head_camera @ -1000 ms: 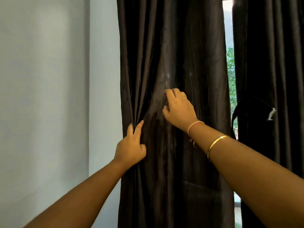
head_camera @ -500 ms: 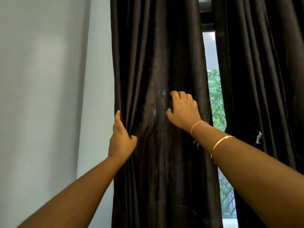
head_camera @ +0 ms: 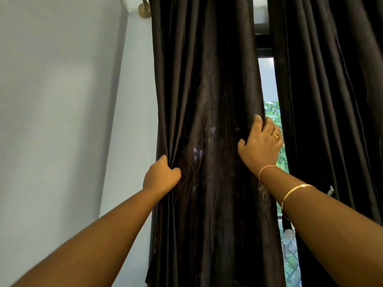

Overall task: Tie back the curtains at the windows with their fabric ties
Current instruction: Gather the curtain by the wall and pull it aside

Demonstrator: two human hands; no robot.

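A dark brown left curtain (head_camera: 209, 90) hangs in folds in front of me. My left hand (head_camera: 160, 177) grips its left edge, fingers tucked into the pleats. My right hand (head_camera: 262, 145) grips the curtain's right edge, fingers curled around it beside the window gap. A second dark curtain (head_camera: 331, 90) hangs at the right, with a dark fabric tie (head_camera: 287, 221) dangling near its inner edge, partly hidden behind my right forearm.
A pale wall (head_camera: 62, 121) fills the left side. A brass rod end (head_camera: 144, 8) sticks out at the top. Through the narrow window gap (head_camera: 271, 112) I see green leaves and a mesh fence lower down.
My right hand slid from the middle of the left curtain to its right edge and closed on it. My left hand closed on the left pleats. The view tilted upward.
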